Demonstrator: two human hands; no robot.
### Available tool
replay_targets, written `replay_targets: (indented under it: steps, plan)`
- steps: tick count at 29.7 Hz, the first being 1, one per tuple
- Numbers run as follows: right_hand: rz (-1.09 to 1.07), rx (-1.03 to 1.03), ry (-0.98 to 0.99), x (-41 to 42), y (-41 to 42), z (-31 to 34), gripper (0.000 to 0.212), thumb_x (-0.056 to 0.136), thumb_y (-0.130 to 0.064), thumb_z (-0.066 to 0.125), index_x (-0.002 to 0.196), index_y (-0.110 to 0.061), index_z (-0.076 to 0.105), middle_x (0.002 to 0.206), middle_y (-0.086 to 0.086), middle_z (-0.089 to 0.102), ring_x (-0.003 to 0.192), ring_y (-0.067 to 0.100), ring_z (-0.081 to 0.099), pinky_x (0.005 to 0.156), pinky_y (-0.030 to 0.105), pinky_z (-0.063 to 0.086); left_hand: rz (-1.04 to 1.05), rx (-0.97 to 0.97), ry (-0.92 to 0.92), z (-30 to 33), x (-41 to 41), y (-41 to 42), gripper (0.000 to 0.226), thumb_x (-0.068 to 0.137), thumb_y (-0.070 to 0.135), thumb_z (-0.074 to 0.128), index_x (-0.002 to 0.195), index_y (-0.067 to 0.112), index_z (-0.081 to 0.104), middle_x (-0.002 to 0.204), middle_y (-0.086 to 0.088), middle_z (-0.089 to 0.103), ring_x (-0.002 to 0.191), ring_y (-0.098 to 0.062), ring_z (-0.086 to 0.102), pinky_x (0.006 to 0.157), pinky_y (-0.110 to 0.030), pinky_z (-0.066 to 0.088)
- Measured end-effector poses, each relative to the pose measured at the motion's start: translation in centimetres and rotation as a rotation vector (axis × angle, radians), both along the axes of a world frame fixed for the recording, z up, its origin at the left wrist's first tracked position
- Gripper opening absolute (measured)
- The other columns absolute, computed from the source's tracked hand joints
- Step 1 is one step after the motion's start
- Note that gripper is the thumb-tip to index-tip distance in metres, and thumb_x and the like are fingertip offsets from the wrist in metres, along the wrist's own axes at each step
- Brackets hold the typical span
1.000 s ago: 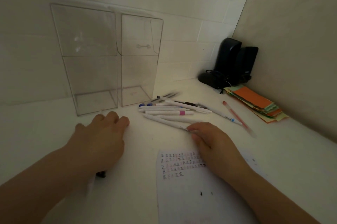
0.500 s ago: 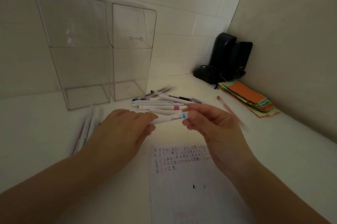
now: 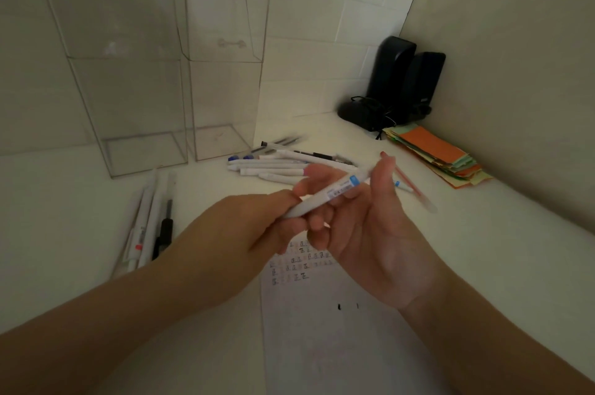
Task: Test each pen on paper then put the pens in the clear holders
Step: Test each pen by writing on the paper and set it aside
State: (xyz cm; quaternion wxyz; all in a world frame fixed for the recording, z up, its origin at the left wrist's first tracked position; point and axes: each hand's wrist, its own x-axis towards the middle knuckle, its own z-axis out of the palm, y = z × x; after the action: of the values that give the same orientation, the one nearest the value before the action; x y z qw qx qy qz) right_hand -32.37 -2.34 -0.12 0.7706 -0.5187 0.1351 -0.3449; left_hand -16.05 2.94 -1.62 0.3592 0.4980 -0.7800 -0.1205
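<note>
Both hands hold one white pen with a blue band (image 3: 335, 193) above the table. My left hand (image 3: 244, 227) pinches its lower end; my right hand (image 3: 363, 217) grips the upper part, palm turned up. Under them lies the test paper (image 3: 322, 324) with rows of small marks. A pile of white pens (image 3: 273, 166) rests behind the hands, and a pink pen (image 3: 415, 192) lies to the right. Another group of pens (image 3: 151, 220) lies at the left. Two clear holders (image 3: 128, 72) (image 3: 225, 72) stand at the back by the wall, with nothing in them.
Black speakers (image 3: 405, 82) with a coiled cable stand in the far right corner. A stack of coloured paper slips (image 3: 441, 156) lies along the right wall. A white tiled wall runs close behind the holders.
My right hand picked the blue-banded pen from the pile and raised it; my left hand came over from the left and took its other end. The right palm has turned upward.
</note>
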Motion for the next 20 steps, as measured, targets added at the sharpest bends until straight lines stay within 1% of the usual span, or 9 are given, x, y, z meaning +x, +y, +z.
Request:
replay_targets:
  steps: [2,6,8,10,13,14,16,18,20]
  plan:
    - [-0.039,-0.195,0.137,0.1,0.4,0.1,0.055,0.069,-0.061,0.061,0.101,-0.018,0.066,0.074,-0.006,0.061,0.064,0.004,0.056,0.058,0.017,0.044,0.002,-0.016,0.003,0.1,0.1,0.1,0.022,0.083,0.053,0.028,0.069,0.042,0.042,0.056,0.018,0.052,0.067,0.002,0.054,0.066,-0.007,0.038]
    - [-0.205,-0.433,0.402,-0.1,0.4,0.8,0.026,0.076,-0.037,0.061,0.086,-0.014,0.069,0.069,-0.005,0.064,0.061,0.005,0.054,0.056,0.018,0.042,-0.013,0.000,-0.004,0.1,0.0,0.0,0.028,0.083,0.057,0.036,0.090,0.039,0.056,0.065,0.017,0.059,0.077,-0.002,0.057,0.066,-0.009,0.042]
    - [-0.307,-0.363,0.508,-0.6,-0.2,0.9,0.024,0.072,-0.037,0.059,0.077,-0.015,0.066,0.062,-0.002,0.060,0.055,0.008,0.052,0.053,0.020,0.043,0.016,0.054,-0.015,-0.3,0.2,-0.1,0.016,0.080,0.059,0.047,0.088,0.045,0.048,0.077,0.019,0.058,0.083,-0.002,0.054,0.065,-0.011,0.041]
    - [-0.387,-0.247,0.502,-1.4,-1.1,1.1,0.018,0.067,-0.031,0.063,0.069,-0.014,0.056,0.053,-0.004,0.050,0.048,0.008,0.043,0.048,0.019,0.040,0.031,0.115,-0.063,-1.0,0.7,-0.3,0.018,0.078,0.051,0.056,0.087,0.049,0.040,0.084,0.024,0.053,0.090,0.003,0.048,0.070,-0.008,0.038]
    - [-0.414,-0.137,0.502,-2.5,-1.9,1.0,0.028,0.070,-0.016,0.068,0.061,-0.016,0.041,0.049,-0.003,0.034,0.043,0.008,0.029,0.040,0.016,0.032,0.028,0.143,-0.124,-1.7,1.8,-1.0,0.015,0.082,0.041,0.059,0.088,0.045,0.046,0.084,0.023,0.051,0.095,0.004,0.042,0.071,-0.005,0.034]
    - [-0.395,-0.134,0.545,-2.8,-2.1,0.9,0.025,0.073,-0.017,0.066,0.061,-0.014,0.044,0.047,-0.002,0.034,0.043,0.010,0.029,0.039,0.017,0.032,0.021,0.151,-0.112,-1.8,2.1,-1.1,0.012,0.083,0.040,0.058,0.088,0.045,0.047,0.084,0.022,0.051,0.094,0.003,0.042,0.071,-0.006,0.035]
    - [-0.307,-0.147,0.645,-3.1,-2.0,1.0,0.021,0.081,-0.025,0.060,0.072,-0.007,0.058,0.051,0.005,0.052,0.046,0.014,0.043,0.042,0.019,0.040,-0.005,0.170,-0.124,-1.9,2.1,-1.3,0.016,0.084,0.035,0.058,0.087,0.047,0.047,0.084,0.022,0.050,0.092,0.003,0.043,0.071,-0.006,0.034]
    - [-0.240,-0.166,0.680,-3.3,-1.8,1.6,0.031,0.081,-0.035,0.055,0.085,-0.007,0.068,0.069,0.011,0.069,0.056,0.018,0.058,0.049,0.021,0.048,-0.019,0.194,-0.158,-2.0,2.0,-1.5,0.023,0.085,0.030,0.058,0.087,0.049,0.044,0.087,0.022,0.046,0.090,0.003,0.042,0.073,-0.006,0.031]
    - [-0.269,-0.207,0.674,-3.0,-1.4,2.1,0.029,0.075,-0.037,0.058,0.076,-0.010,0.070,0.063,0.009,0.068,0.052,0.017,0.053,0.046,0.018,0.044,-0.022,0.224,-0.173,-1.7,2.0,-1.5,0.026,0.086,0.028,0.056,0.089,0.050,0.042,0.089,0.023,0.044,0.087,0.005,0.039,0.074,-0.007,0.030]
